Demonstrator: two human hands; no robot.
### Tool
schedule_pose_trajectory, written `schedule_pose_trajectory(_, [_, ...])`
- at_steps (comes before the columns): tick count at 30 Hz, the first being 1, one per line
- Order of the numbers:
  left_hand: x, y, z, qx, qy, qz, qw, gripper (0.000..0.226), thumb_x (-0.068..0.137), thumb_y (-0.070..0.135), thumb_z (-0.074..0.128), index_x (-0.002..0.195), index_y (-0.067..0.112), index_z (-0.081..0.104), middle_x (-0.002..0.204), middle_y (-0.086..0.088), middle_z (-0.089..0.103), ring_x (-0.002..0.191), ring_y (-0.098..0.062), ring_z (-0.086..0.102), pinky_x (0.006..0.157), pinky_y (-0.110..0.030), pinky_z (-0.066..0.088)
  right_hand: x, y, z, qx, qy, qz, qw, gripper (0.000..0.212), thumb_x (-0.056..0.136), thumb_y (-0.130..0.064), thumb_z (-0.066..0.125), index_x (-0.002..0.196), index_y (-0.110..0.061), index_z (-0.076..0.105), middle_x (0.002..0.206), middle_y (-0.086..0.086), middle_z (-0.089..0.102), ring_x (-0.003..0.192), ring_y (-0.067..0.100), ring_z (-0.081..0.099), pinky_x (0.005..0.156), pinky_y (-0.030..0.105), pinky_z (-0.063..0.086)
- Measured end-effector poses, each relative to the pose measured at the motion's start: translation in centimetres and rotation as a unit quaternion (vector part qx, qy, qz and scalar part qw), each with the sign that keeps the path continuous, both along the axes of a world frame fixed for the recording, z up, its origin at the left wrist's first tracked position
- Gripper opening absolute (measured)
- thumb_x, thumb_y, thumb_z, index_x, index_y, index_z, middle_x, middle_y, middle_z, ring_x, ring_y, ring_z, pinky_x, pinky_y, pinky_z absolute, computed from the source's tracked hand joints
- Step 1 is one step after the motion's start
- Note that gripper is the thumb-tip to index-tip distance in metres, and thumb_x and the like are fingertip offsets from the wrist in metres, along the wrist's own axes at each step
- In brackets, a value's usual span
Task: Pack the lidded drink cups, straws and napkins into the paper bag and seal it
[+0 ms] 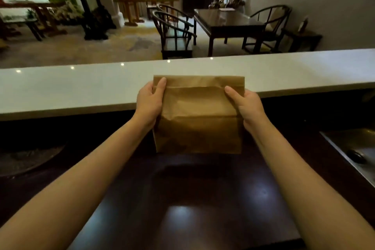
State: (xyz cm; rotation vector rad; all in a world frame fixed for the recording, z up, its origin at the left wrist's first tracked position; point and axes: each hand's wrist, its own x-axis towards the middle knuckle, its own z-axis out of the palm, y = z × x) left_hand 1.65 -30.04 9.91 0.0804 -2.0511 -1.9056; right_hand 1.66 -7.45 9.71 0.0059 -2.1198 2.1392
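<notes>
A brown paper bag (pixel 197 115) stands upright on the dark counter, its top folded flat with a crease across it. My left hand (pixel 149 103) grips the bag's upper left side, thumb on the front near the fold. On the upper right side my right hand (pixel 246 105) holds it the same way. No cups, straws or napkins show outside the bag; what is inside is hidden.
A white raised ledge (pixel 81 87) runs across just behind the bag. A metal sink (pixel 357 152) sits at the right of the dark counter (pixel 192 199). A round dark mat (pixel 26 160) lies at the left. Tables and chairs stand in the room beyond.
</notes>
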Motion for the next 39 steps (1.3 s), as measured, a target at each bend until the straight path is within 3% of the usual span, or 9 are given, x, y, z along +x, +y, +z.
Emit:
schedule_pose_trajectory(6, [-5.9,1.0,7.4,0.028,0.052,0.035,0.998,0.023,0.096,0.033,0.045,0.082,0.022,0.06,0.081,0.001,0.065,0.078,-0.015,0.063,0.067,-0.028,0.054,-8.5,0.5,7.5,0.019,0.033,0.048,0.998,0.013,0.086,-0.033,0.063,0.089,-0.021,0.064,0.094,0.001,0.067,0.093,0.023,0.063,0.083,0.036,0.052])
schedule_pose_trajectory(11, [-10.7,2.0,10.4,0.017,0.096,0.065,0.993,0.025,0.098,0.028,0.041,0.087,0.013,0.059,0.075,0.005,0.059,0.061,-0.001,0.06,0.046,-0.009,0.048,-15.9,0.6,10.1,0.031,0.064,0.074,0.995,0.023,0.087,-0.036,0.06,0.1,-0.017,0.062,0.101,0.004,0.066,0.099,0.024,0.062,0.089,0.039,0.051])
schedule_pose_trajectory(14, [-13.6,2.1,10.3,0.008,0.099,0.089,0.991,0.027,0.098,0.029,0.041,0.1,0.009,0.059,0.076,0.006,0.06,0.062,0.0,0.06,0.046,-0.009,0.047,-19.3,0.5,10.0,0.023,0.071,0.096,0.993,0.022,0.09,-0.033,0.058,0.102,-0.016,0.061,0.096,0.0,0.065,0.093,0.02,0.062,0.081,0.032,0.052])
schedule_pose_trajectory(18, [-16.4,2.0,8.6,0.012,0.077,0.083,0.993,0.024,0.097,0.031,0.042,0.099,0.013,0.059,0.082,0.004,0.063,0.071,-0.005,0.061,0.049,-0.01,0.051,-22.1,0.3,7.6,0.017,0.054,0.098,0.994,0.027,0.089,-0.035,0.059,0.106,-0.014,0.063,0.098,0.003,0.067,0.095,0.023,0.063,0.081,0.034,0.051])
schedule_pose_trajectory(23, [-18.1,1.1,5.7,-0.013,0.06,0.121,0.991,0.025,0.096,0.036,0.043,0.087,0.02,0.059,0.077,0.003,0.062,0.068,-0.009,0.059,0.047,-0.011,0.05,-23.5,-0.2,5.1,0.029,0.028,0.107,0.993,0.028,0.09,-0.037,0.056,0.106,-0.016,0.061,0.091,-0.002,0.064,0.084,0.015,0.061,0.065,0.025,0.047])
schedule_pose_trajectory(29, [-18.2,0.2,4.9,-0.04,0.039,0.112,0.992,0.038,0.094,0.043,0.042,0.088,0.011,0.062,0.077,0.0,0.061,0.071,-0.014,0.058,0.062,-0.028,0.049,-24.0,-0.1,4.5,0.044,0.013,0.122,0.992,0.016,0.087,-0.044,0.056,0.088,-0.028,0.058,0.091,-0.005,0.063,0.083,0.012,0.061,0.064,0.022,0.047])
schedule_pose_trajectory(32, [-17.9,0.0,5.4,-0.045,0.038,0.096,0.994,0.045,0.092,0.047,0.045,0.086,0.006,0.062,0.076,-0.006,0.059,0.073,-0.019,0.057,0.064,-0.033,0.048,-23.8,0.1,4.6,0.059,0.008,0.126,0.99,0.027,0.085,-0.045,0.06,0.101,-0.024,0.055,0.097,-0.006,0.062,0.09,0.015,0.06,0.068,0.024,0.049])
schedule_pose_trajectory(36, [-17.6,0.2,7.0,-0.085,0.049,0.095,0.991,0.031,0.09,0.044,0.051,0.077,0.017,0.059,0.071,0.003,0.056,0.068,-0.01,0.053,0.059,-0.021,0.042,-23.7,0.6,6.0,0.092,0.019,0.14,0.986,0.047,0.081,-0.043,0.064,0.121,-0.019,0.051,0.108,-0.003,0.061,0.099,0.016,0.06,0.074,0.023,0.05])
schedule_pose_trajectory(39, [-18.1,-0.1,8.7,-0.124,0.068,0.093,0.986,0.027,0.088,0.042,0.055,0.081,0.017,0.06,0.074,0.003,0.059,0.072,-0.01,0.054,0.063,-0.022,0.044,-24.1,1.1,7.9,0.154,0.039,0.133,0.978,0.056,0.08,-0.047,0.063,0.126,-0.018,0.05,0.118,0.003,0.057,0.108,0.021,0.055,0.087,0.032,0.05])
